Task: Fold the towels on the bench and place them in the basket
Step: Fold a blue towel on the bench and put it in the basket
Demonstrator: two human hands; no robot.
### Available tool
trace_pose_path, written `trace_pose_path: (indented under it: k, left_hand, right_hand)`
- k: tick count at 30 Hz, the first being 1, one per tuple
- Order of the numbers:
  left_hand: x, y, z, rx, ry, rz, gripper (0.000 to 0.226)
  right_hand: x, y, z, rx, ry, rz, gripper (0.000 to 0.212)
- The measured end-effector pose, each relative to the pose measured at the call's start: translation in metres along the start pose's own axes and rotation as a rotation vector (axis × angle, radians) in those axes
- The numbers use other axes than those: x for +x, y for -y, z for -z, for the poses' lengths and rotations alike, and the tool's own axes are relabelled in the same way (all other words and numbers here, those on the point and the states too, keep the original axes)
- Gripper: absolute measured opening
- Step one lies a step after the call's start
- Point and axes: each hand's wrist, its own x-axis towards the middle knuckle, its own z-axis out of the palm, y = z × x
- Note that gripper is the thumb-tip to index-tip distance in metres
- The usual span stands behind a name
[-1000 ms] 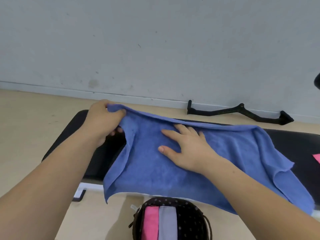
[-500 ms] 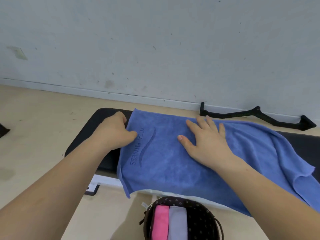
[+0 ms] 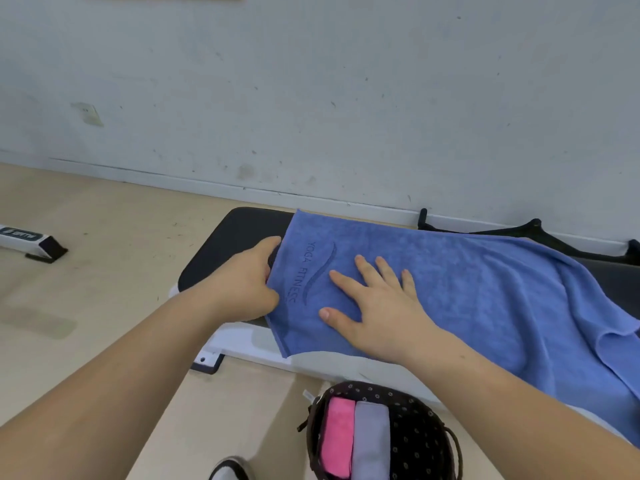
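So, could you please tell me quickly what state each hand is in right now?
Left hand: curled, gripping the blue towel at its left edge.
Right hand: open, flat on the towel.

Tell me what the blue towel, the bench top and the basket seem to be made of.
Blue towel: soft terry or microfibre cloth, matte, with a fuzzy nap and an embossed logo. Bench top: likely vinyl or leatherette padding, smooth and evenly black. Basket: apparently dark printed fabric with small pale flowers.

Gym, padded black bench, towel marked YOGA FITNESS, handle bar on floor
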Motion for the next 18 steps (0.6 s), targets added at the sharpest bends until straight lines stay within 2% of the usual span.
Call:
trace_pose_path:
  k: [2,4,6,8,10,13,18]
  left_hand:
    - [-0.004,0.011,0.003,0.106,-0.075,0.043,0.093]
    - [-0.009,0.016,0.007,0.245,-0.181,0.093,0.093]
    - [-0.012,0.013,0.004,0.316,-0.278,0.029,0.08]
    - [-0.015,0.001,-0.005,0.266,-0.33,-0.125,0.059]
    - [-0.016,-0.013,-0.02,0.236,-0.301,-0.28,0.047]
    - [-0.011,-0.039,-0.043,0.26,-0.212,-0.407,0.043]
    - [0.003,-0.097,-0.079,0.231,-0.158,-0.536,0.04]
  right_hand:
    - [-0.003,-0.002,0.002,0.026,-0.035,0.011,0.068]
    - [-0.007,-0.004,0.004,0.044,-0.046,0.009,0.066]
    - [-0.013,-0.006,0.006,0.052,-0.026,0.0,0.065]
    - [-0.02,-0.009,0.01,0.056,-0.009,0.006,0.062]
    - [-0.026,-0.015,0.016,0.086,-0.026,0.01,0.056]
    - [-0.037,-0.036,0.025,0.122,-0.099,-0.006,0.056]
    - [-0.063,-0.1,0.039,0.11,-0.26,-0.204,0.054]
